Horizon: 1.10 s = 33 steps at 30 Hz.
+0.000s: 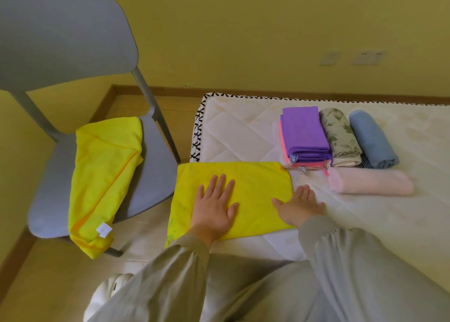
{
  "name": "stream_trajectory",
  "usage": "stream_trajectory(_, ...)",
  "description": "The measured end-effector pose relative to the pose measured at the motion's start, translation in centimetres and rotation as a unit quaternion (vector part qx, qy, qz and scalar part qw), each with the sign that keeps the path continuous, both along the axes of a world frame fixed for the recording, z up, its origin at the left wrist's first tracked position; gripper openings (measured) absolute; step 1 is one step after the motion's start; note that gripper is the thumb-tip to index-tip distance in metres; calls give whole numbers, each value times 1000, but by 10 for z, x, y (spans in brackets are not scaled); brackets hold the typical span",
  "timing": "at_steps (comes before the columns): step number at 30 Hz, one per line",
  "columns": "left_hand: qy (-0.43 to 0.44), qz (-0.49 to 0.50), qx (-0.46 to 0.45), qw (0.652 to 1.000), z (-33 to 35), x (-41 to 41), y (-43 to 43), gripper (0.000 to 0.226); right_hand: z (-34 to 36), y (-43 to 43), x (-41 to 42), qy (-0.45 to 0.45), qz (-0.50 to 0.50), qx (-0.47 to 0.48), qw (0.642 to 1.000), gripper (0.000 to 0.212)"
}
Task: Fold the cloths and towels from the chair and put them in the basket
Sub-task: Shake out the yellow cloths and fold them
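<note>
With the yellow cloth (pixel 255 183) spread at the near corner of the bed (pixel 243 132), left hand (pixel 214 205) flat and open on its middle, right hand (pixel 300 206) open at its three-o'clock edge, I'd smooth outward, then fold edge to edge squarely.

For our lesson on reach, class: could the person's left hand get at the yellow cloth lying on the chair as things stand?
Probably yes. The left hand rests flat on the folded cloth, holding nothing, and the chair cloth lies uncovered on the seat beside it, with nothing between.
</note>
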<state>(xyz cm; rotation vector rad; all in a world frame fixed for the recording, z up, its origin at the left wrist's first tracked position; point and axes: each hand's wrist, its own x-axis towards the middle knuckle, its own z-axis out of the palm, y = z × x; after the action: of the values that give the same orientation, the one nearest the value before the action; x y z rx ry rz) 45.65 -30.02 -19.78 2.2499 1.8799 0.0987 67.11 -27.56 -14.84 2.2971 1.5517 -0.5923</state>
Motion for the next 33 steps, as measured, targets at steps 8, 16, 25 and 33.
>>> stream_trajectory(8,1,8,13,1000,-4,3,1,67,6,40,-1,283,-137,216,924,19)
stream_trajectory(16,15,7,11,1000,-4,4,1,67,11,50,-13,271,-145,276,911,45)
stream_trajectory(25,27,4,3,1000,-2,4,-1,66,36,51,-19,441,-191,367,796,40)
stream_trajectory(33,31,5,7,999,-1,5,0,65,39,57,-14,401,-142,462,778,38)
